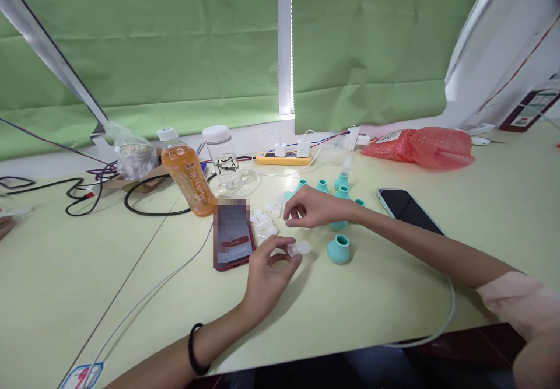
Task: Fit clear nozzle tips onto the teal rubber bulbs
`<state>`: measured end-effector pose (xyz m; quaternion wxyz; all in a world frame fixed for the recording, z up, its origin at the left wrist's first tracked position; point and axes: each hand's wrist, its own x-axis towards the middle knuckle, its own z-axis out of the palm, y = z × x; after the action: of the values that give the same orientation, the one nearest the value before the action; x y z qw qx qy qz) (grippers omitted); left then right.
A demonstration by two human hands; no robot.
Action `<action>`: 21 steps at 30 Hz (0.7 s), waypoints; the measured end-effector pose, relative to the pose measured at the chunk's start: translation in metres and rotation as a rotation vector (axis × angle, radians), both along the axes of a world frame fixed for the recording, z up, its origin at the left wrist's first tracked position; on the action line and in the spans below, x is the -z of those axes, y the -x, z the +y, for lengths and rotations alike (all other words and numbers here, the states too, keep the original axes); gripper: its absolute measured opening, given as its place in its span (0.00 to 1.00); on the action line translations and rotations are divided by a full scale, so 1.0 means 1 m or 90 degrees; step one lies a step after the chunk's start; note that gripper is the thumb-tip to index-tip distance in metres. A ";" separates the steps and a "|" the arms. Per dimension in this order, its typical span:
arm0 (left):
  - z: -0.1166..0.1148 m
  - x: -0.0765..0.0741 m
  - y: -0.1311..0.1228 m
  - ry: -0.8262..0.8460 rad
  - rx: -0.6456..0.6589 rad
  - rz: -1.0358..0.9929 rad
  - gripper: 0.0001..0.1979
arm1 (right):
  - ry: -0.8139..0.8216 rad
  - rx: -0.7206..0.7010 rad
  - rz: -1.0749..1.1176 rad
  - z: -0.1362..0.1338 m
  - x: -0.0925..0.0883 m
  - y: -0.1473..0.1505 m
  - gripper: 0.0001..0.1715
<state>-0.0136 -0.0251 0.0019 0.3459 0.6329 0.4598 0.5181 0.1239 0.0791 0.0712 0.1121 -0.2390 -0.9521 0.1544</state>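
Between the thumb and fingers of my left hand [269, 275] is a small translucent plastic vial [299, 249], tilted with its wider end toward my fingers. My right hand [315, 207] reaches across above the table, thumb and forefinger close together; anything in that pinch is too small to make out. Just left of it lie several small white plastic pieces [263, 225]. A turquoise pot-shaped holder [338, 249] with an open round mouth stands right of the vial. Several more like it, including one turquoise holder [322, 186], stand behind and beneath my right forearm, partly hidden.
A phone with a red edge [235, 237] lies beside my left hand; another phone [409, 209] lies under my right forearm. Behind stand an orange drink bottle [188, 173], a clear bottle [222, 158], a yellow power strip [284, 158] and a red bubble-wrap package [422, 147]. White cables cross the table.
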 end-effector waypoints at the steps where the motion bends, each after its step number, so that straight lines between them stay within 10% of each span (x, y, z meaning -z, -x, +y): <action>1: 0.001 0.000 0.001 0.004 -0.014 -0.020 0.08 | 0.038 -0.020 0.039 -0.007 -0.004 -0.008 0.09; 21: 0.004 -0.007 0.000 0.083 -0.066 -0.131 0.10 | -0.019 -0.092 0.213 -0.027 0.014 -0.019 0.09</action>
<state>-0.0139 -0.0212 0.0088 0.4047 0.5279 0.4867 0.5662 0.1432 0.0520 0.0577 0.2612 -0.1395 -0.9369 0.1857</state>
